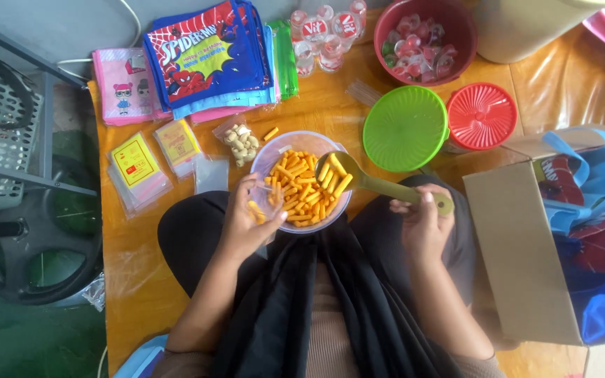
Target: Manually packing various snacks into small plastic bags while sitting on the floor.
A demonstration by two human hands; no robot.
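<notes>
In the bowl (274, 155), orange stick snacks (301, 192)

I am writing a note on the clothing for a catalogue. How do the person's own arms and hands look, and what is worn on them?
Both forearms are bare: no sleeve reaches them, and the left hand and right hand wear no gloves. I see no watch, bracelet or ring, though the fingers are small in this view. At the lower edge, beige cloth shows near both elbows, perhaps pushed-up sleeves. A black scarf hangs between the arms.

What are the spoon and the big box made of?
The spoon in the right hand looks like plastic: smooth, olive-green, slightly glossy. The box looks like cardboard: plain matte brown with folded flaps.
</notes>
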